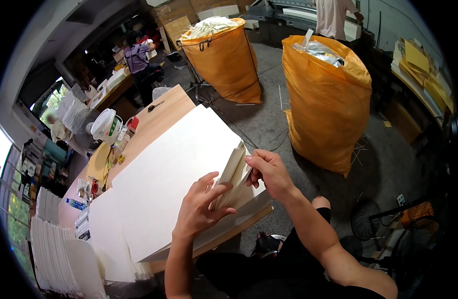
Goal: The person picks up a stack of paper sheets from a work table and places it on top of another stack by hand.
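Observation:
A narrow cream-white folded paper piece [231,172], with creased long panels, sits tilted between my hands above the right part of the white sheets [169,154]. My left hand [196,202] holds its near left side, with the index finger across it and the thumb at its lower end. At its upper right edge, my right hand [271,174] pinches a panel between thumb and curled fingers. The fingertips of that hand are partly hidden. Beneath my hands, the large white sheets lie stacked on the wooden table.
Tall stacks of white sheets [55,254] stand at the left. Scissors [156,106], a white bucket [107,124] and a fan [84,130] are farther back. Two full orange sacks [328,104] [221,62] stand beyond the table. Other people work in the background.

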A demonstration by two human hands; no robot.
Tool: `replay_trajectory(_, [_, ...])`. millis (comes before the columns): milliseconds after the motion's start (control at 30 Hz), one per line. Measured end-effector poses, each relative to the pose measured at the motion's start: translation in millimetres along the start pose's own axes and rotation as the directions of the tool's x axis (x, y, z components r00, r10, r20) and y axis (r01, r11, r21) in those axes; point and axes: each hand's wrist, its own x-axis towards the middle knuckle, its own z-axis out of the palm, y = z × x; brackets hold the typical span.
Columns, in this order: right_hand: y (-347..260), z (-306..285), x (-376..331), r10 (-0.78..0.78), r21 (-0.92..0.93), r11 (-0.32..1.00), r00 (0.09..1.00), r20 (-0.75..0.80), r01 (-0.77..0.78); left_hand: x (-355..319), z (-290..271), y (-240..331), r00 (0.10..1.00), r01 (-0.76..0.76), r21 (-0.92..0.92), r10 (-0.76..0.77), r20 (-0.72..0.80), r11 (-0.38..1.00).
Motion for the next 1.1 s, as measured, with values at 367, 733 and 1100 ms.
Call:
replay_trajectory(367, [10.2, 0.4, -4.1, -0.160, -0.295, 0.945, 0.986, -0.035, 0.143, 0.0, 3.2, -0.3, 0.995, 0.073, -0.091, -0.079, -0.061, 0.993])
replay_trajectory(733, [6.6, -9.1, -6.4, -0.188, -0.141, 0.975, 0.977, -0.102, 0.173, 3.5, 0.5, -5.0, 1.000, 0.026, -0.085, -0.026, 0.001, 0.996])
replay_trajectory(1100, [41.9, -22.1, -46.5, -0.272, -0.798, 0.160, 0.803, 0.531, 0.582, -5.9, 28.7, -1.4, 0.970, -0.218, 0.355, 0.160, 0.184, 0.909])
